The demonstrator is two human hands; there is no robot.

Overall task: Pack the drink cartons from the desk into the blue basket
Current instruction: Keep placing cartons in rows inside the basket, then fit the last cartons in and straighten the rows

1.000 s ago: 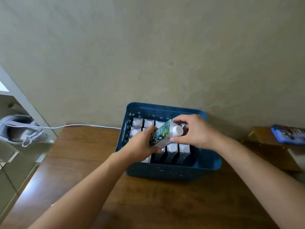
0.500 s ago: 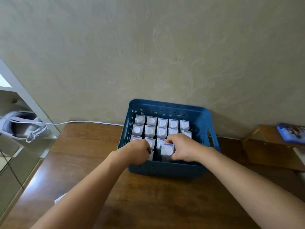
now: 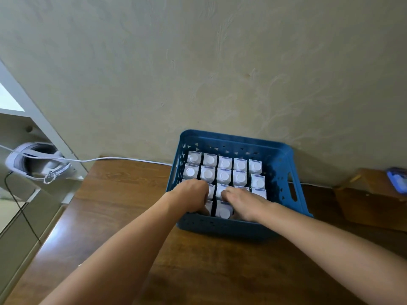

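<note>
Your blue basket (image 3: 284, 172) sits on the wooden desk (image 3: 123, 205) at twelve o'clock, against a pale patterned wall (image 3: 198, 62), packed with upright white-capped cartons (image 3: 224, 176) in tidy rows. Your left hand (image 3: 190, 198), fingers curled, and your right hand (image 3: 244, 203), fingers laid fairly flat, both press on the nearest rows; what either holds, I cannot tell. No cartons show on the desk, so packing looks almost finished; a white cable (image 3: 123, 160) trails at ten o'clock.
</note>
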